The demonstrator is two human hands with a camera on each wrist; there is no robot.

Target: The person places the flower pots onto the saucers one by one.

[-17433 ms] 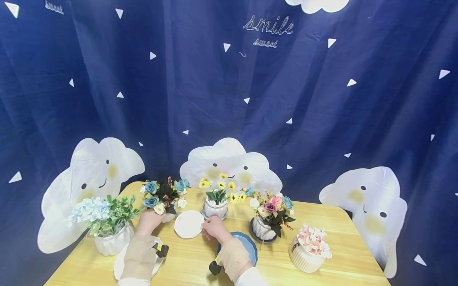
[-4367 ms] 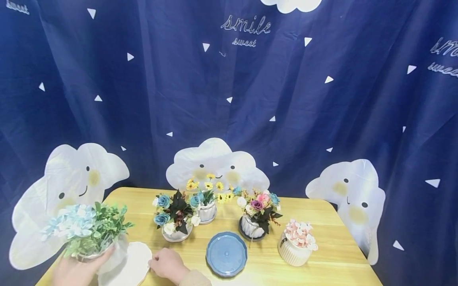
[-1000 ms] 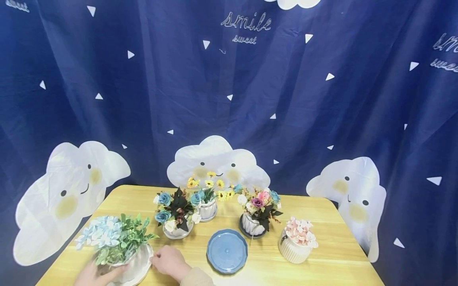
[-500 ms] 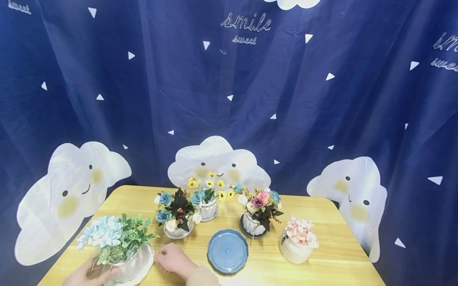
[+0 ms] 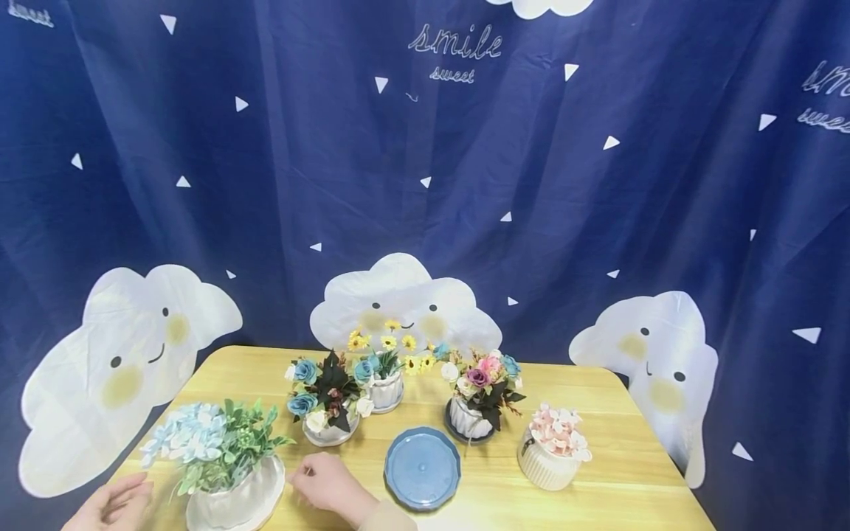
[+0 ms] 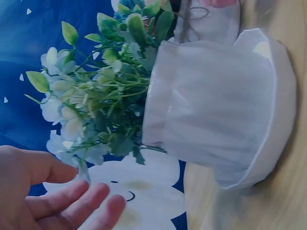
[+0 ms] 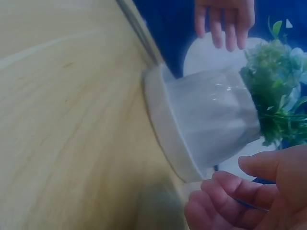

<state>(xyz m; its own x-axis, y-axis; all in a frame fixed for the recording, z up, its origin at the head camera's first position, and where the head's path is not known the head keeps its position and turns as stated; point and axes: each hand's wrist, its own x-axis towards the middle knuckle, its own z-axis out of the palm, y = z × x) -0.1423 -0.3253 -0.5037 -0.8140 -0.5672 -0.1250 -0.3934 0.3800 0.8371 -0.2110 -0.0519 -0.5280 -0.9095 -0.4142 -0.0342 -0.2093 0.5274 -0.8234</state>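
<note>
**White pot of pale blue flowers on its saucer, both hands off it**

A white ribbed pot (image 5: pixel 229 495) holding pale blue flowers and green leaves stands on a white saucer (image 5: pixel 271 493) at the tabletop's (image 5: pixel 598 487) near left corner. The left hand (image 5: pixel 109 507) hovers just left of it, fingers spread, holding nothing. The right hand (image 5: pixel 328 483) rests just right of the saucer, fingers loosely curled, empty. An empty blue saucer (image 5: pixel 422 467) lies nearby.

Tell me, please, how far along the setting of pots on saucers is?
Done: the white pot with pale blue flowers stands on the white saucer. In hand: nothing; the left hand is open and clear, the right hand beside the saucer. Left: the blue saucer is bare; the pink-flower pot stands directly on the table.
</note>
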